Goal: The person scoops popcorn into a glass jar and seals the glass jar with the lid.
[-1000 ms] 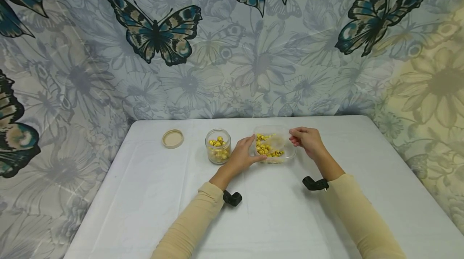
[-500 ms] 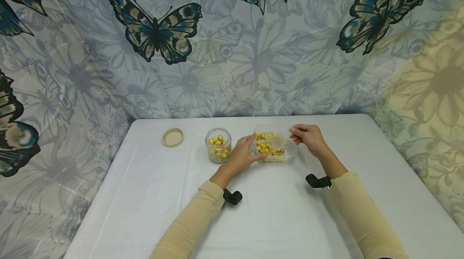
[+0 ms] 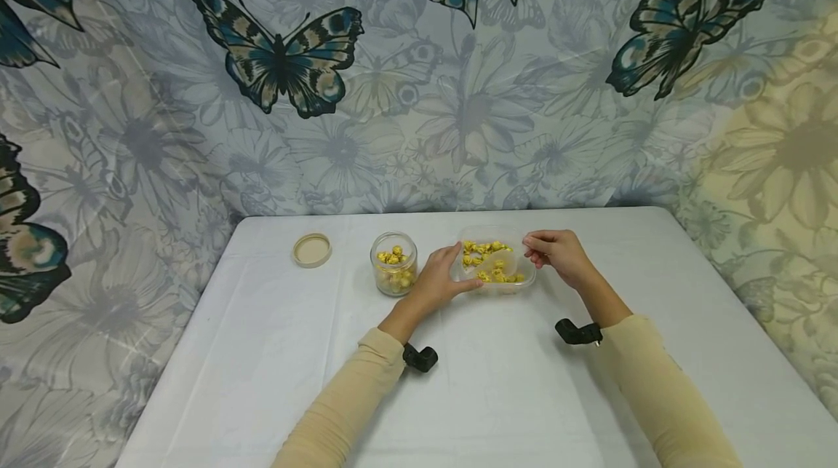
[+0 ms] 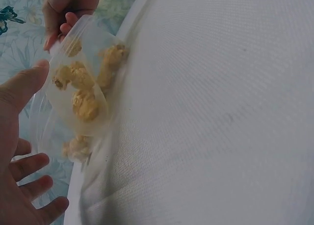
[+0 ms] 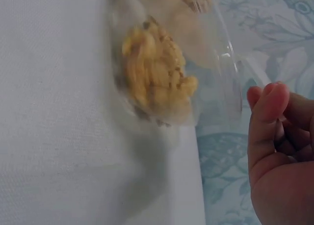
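A clear plastic container (image 3: pixel 517 286) (image 4: pixel 59 97) (image 5: pixel 221 63) with yellow popcorn-like pieces (image 3: pixel 492 263) (image 4: pixel 84 103) (image 5: pixel 156 70) sits mid-table. My left hand (image 3: pixel 452 271) (image 4: pixel 24 137) holds its left side, thumb (image 4: pixel 27 85) at the rim and fingers (image 4: pixel 34 186) curled below. My right hand (image 3: pixel 553 253) (image 5: pixel 277 146) is at the right rim with curled fingers. In the left wrist view its fingertips (image 4: pixel 66 24) pinch the far corner. Left of the container stands an open glass jar (image 3: pixel 394 264) partly filled with the same yellow pieces.
A round beige lid (image 3: pixel 312 250) lies on the white table (image 3: pixel 262 351) left of the jar. A butterfly-print curtain (image 3: pixel 419 89) hangs right behind the table's far edge. Bare cloth stretches in front of the hands.
The yellow pieces in the container have slid from its left half and spread toward the right and back. Both hands have stayed at its sides, the right one dipping slightly.
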A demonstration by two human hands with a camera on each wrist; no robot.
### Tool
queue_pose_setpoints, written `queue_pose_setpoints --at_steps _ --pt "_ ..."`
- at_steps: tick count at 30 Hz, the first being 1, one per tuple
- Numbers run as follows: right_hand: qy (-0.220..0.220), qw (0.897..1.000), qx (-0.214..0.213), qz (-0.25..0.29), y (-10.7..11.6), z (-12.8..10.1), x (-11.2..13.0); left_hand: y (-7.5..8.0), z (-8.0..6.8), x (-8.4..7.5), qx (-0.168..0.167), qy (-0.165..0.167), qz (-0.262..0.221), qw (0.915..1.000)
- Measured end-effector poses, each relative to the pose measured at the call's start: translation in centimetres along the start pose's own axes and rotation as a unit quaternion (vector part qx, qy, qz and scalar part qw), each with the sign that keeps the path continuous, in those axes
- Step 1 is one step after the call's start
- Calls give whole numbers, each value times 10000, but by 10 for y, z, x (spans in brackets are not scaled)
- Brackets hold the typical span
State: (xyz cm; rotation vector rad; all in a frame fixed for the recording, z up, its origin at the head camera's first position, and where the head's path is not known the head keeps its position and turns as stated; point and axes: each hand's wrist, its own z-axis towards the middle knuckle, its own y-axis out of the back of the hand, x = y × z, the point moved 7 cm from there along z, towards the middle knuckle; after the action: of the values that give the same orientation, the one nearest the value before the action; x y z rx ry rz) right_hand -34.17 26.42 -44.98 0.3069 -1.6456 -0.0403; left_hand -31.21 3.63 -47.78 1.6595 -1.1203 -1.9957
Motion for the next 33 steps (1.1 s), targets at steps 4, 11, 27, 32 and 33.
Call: queue_pose_setpoints --at_steps 4,11,27,32,33 --pt "-344 9993 -165 -17 1 -2 -6 1 -1 0 -8 12 -13 10000" --pt "-825 9952 -482 224 4 -5 -12 1 0 0 -7 39 -5 10000" --pt "-297 9995 -98 64 7 -6 -11 -1 -1 3 28 111 -53 9999" --pt "-602 9968 -462 245 5 -13 -15 -1 -1 3 24 106 -40 9999" --pt "-676 9958 -552 285 5 -14 -16 -1 -1 3 29 102 -21 9999"
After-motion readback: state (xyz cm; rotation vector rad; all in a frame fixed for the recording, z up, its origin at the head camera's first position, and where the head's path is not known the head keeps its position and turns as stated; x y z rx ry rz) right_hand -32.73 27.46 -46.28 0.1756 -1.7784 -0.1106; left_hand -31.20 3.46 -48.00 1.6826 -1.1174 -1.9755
